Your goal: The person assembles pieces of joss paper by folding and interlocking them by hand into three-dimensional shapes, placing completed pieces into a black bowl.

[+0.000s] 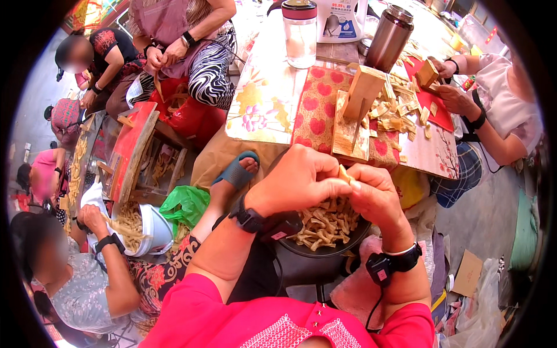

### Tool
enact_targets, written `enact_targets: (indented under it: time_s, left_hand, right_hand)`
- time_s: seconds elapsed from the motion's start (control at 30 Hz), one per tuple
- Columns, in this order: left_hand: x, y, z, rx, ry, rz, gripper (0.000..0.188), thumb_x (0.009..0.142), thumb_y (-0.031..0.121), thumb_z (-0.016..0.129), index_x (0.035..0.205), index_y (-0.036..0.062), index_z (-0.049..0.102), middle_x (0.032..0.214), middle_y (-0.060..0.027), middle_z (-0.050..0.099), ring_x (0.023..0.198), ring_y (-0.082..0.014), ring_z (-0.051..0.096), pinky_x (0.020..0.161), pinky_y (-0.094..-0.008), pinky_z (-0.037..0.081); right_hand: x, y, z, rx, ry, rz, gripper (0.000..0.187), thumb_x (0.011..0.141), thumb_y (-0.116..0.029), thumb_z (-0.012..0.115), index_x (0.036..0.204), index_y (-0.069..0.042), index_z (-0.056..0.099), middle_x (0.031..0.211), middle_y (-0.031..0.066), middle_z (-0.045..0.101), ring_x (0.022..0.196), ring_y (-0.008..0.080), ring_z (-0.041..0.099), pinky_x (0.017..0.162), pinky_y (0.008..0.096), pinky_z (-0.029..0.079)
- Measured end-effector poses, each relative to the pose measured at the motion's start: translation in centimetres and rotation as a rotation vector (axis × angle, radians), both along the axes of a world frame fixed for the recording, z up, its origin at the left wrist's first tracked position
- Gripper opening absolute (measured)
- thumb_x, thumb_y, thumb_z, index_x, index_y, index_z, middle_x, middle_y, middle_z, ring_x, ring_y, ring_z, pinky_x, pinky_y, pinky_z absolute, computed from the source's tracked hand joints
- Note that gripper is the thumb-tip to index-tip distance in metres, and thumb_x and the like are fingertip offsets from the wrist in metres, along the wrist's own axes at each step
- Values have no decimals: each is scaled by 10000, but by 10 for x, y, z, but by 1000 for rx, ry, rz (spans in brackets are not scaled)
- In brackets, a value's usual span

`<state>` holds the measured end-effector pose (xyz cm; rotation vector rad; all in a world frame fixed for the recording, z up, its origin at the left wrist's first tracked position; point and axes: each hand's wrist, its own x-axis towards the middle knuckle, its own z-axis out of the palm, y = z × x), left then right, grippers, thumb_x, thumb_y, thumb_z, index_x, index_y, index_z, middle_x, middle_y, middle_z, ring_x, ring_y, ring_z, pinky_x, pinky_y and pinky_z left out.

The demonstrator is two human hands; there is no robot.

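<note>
Left hand [296, 175] and right hand [377, 194] meet above a dark pan [356, 236] of strips [329, 223] — fingers [333, 187] pinching a pale piece [344, 173]

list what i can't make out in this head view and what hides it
Head view:
Most of the small yellow piece, covered by the fingertips of the left hand and right hand.
The far side of the pan, behind both hands.
The top of the white jug, cut off by the upper edge.
The head of the person in zebra-print trousers, also cut off by the upper edge.
</note>
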<state>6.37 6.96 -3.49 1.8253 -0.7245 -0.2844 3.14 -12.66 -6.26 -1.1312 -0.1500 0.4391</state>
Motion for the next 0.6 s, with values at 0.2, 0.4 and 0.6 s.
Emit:
enact_targets:
  time_s: [0.2,0.4,0.6]
  left_hand:
    - [3,10,6,-404,690,-130,261,816,165,629,602,40,551,483,16,484,393,-49,400,385,-198,276]
    - [14,20,-5,-130,381,-31,233,819,230,629,744,12,596,612,-11,553,526,-72,516,470,-203,370]
    - [-2,-6,-11,272,-157,-123,221,840,282,581,868,64,595,740,-168,604,729,-367,596,644,-436,467]
  right_hand:
    - [1,-22,8,-289,-349,-204,186,845,-177,604,796,-1,635,607,-62,492,521,6,383,453,168,267]
    - [-3,-32,11,-422,-264,-181,138,834,-120,622,769,0,639,588,-62,489,534,12,394,469,195,292]
    - [0,-18,13,-628,-422,-120,116,843,-78,615,769,10,633,585,-40,510,539,32,410,474,216,329]
